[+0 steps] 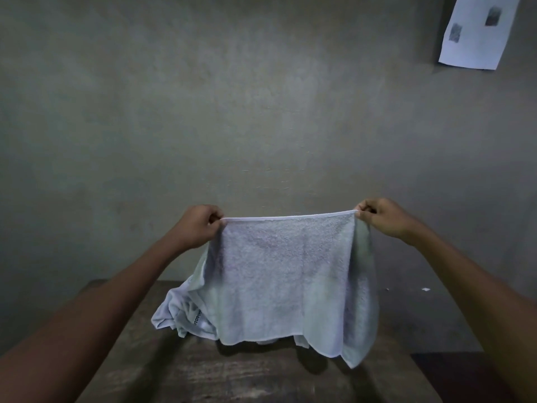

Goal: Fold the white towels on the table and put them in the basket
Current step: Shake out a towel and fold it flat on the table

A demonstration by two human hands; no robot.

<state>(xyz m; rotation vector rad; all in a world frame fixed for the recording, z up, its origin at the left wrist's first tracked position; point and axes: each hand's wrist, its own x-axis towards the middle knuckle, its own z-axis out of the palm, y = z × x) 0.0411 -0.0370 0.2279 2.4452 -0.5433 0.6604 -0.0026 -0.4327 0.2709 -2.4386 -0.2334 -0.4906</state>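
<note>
1. The left hand [200, 225] is at the 9 o'clock end of the raised hem. Its fingers and thumb are curled, pinching that corner of the towel [290, 274].
2. Below it, toward 7 o'clock, a crumpled pile [177, 314] of more white cloth lies on the table, partly hidden behind the hanging towel. I cannot tell how many pieces it holds.
3. The towel is held in the air between the two hands. Its top hem is pulled taut and runs from 9 to 3 o'clock, nearly level, with the right end slightly higher. The rest drops toward 6 o'clock, with the lower edge just above the tabletop and the lower right corner hanging lowest.
4. The right hand [383, 218], at the 3 o'clock end, pinches the other top corner. The hands are well apart, with the full hem between them, and neither looks clearly nearer to the cloth. My judgement is that the next fold needs both hands equally, either bringing the corners together or lowering the towel flat.
5. The table [261, 379] is dark, worn wood. The strip at 6 o'clock, in front of the pile, looks wide enough to lay the towel down.
6. Behind is a plain grey-green wall [232, 97] in dim light. A sheet of paper [479, 30] hangs on it at 1 o'clock. No basket is in view.
</note>
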